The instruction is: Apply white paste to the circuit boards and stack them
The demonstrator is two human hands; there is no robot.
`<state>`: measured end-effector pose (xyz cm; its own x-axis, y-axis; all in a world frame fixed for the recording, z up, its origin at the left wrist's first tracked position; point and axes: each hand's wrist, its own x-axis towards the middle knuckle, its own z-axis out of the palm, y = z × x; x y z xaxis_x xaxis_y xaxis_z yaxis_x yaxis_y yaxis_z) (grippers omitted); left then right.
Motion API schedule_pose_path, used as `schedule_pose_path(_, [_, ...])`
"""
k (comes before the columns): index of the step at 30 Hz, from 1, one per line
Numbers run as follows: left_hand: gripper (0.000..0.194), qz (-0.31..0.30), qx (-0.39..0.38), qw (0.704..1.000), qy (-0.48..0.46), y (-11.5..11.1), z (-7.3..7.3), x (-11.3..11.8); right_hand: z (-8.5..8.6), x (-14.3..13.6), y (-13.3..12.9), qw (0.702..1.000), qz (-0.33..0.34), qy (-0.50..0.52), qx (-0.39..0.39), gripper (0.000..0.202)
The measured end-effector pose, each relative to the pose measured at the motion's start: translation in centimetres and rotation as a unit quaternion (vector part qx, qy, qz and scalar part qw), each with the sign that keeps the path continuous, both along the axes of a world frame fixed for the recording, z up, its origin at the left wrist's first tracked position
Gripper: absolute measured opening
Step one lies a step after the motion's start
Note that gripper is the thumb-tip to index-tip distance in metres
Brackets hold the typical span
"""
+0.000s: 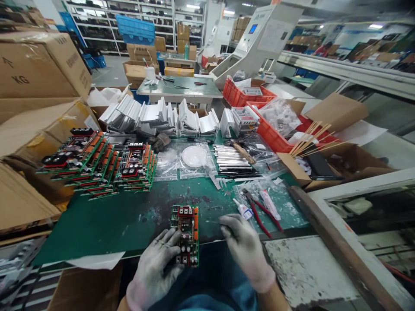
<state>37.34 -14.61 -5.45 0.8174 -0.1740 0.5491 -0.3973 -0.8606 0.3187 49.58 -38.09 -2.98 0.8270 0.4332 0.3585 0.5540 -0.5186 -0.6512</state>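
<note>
A green circuit board (188, 233) with orange and black parts lies at the table's front edge, its lower end reaching past the edge. My left hand (160, 259), in a pale glove, rests against the board's left side with its fingers on it. To the right of the board is my right hand (243, 244), also gloved, over the table edge and apart from the board. Its fingers are bent and pressed together; whether something thin is between them is too small to tell. Red-handled pliers (262, 211) and a white tube (243, 209) lie beyond my right hand.
Stacked circuit boards (134, 168) stand at the left, before cardboard boxes (42, 65). Aluminium profiles (155, 114) line the table's back. A white disc (193, 156) and metal strips (235, 160) lie mid-table. Red crates (272, 134) and an open carton (295, 169) stand right.
</note>
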Motion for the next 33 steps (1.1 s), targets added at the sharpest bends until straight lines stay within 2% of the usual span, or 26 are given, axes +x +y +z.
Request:
schedule_pose_path(3, [0.015, -0.007, -0.001, 1.000, 0.003, 0.2, 0.0, -0.2, -2.1, 0.1, 2.7, 0.997, -0.011, -0.072, -0.038, 0.020])
schedule_pose_path(6, [0.014, -0.006, -0.012, 1.000, -0.002, 0.2, 0.0, -0.2, -2.9, 0.7, 3.2, 0.993, -0.014, -0.104, -0.062, 0.021])
schedule_pose_path(18, [0.014, -0.010, -0.008, 1.000, 0.004, 0.2, -0.1, -0.1, -3.7, 1.1, 3.8, 0.987, -0.009, -0.128, -0.095, 0.019])
schedule_pose_path(25, [0.017, -0.032, -0.034, 0.999, 0.027, 0.4, -0.4, -0.2, -3.8, 1.2, 4.0, 0.987, -0.008, -0.140, -0.080, 0.017])
schedule_pose_path(33, [0.016, -0.063, -0.046, 0.995, 0.058, 0.9, -0.1, 0.0, -4.1, 1.1, 4.3, 0.989, -0.007, -0.136, -0.054, 0.016])
